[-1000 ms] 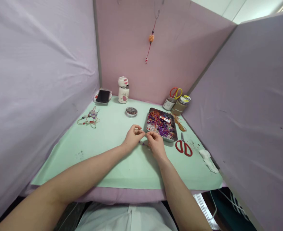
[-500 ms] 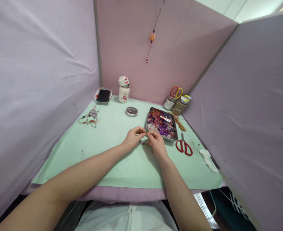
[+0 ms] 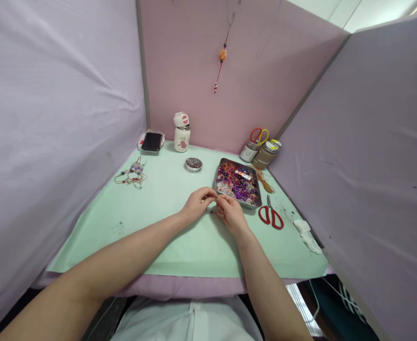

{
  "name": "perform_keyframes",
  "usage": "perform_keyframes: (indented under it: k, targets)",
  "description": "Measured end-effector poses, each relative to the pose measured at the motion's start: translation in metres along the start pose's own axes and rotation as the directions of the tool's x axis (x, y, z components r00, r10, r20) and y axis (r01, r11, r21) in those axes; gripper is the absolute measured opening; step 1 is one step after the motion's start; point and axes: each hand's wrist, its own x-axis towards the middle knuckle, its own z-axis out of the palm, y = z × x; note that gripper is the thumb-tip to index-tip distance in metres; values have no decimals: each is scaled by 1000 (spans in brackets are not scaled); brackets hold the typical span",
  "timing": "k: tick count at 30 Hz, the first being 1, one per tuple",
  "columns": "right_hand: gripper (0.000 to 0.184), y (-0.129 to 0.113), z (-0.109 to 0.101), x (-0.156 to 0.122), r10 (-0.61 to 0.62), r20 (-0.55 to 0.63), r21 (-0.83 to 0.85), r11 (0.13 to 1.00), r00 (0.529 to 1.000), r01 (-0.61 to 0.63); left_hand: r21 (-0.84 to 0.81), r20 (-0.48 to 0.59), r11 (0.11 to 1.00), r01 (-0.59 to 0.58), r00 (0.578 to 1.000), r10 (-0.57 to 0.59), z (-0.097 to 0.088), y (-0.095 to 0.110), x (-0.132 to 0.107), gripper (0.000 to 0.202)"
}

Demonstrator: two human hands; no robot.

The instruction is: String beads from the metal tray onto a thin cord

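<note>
My left hand and my right hand meet fingertip to fingertip just in front of the bead tray. Both are closed in a pinch on a thin beaded string, of which only a short dark-beaded stretch shows between and below the fingers. The rest of the string is hidden by my hands. Right behind them stands the metal tray, filled with purple, red, orange and clear beads and a small white-and-red tube. Red-handled scissors lie to the right of my right hand.
Finished-looking beaded strings lie at left. Behind are a phone, a white bottle, a round tin, a jar with scissors and a yellow-lidded jar. Brown cord and white cloth lie right. A beaded pendant hangs on the wall.
My fingertips have shifted slightly and drawn closer together, and less of the beaded string shows beneath them. Nothing else on the table has moved.
</note>
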Motion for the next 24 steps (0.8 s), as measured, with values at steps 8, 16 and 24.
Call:
perform_keyframes:
  k: [8, 16, 24]
  targets:
    - [27, 0, 0, 0, 13, -22, 9, 1000, 1000, -13, 17, -8, 999, 42, 999, -42, 0, 1, 0, 9]
    - [21, 0, 1, 0, 5, -63, -41, 999, 998, -7, -64, -28, 995, 76, 997, -78, 1, -5, 2, 8]
    - [11, -1, 2, -9, -620, -68, -515, 693, 781, 505, -231, -68, 964, 129, 987, -148, 3, -8, 4, 7]
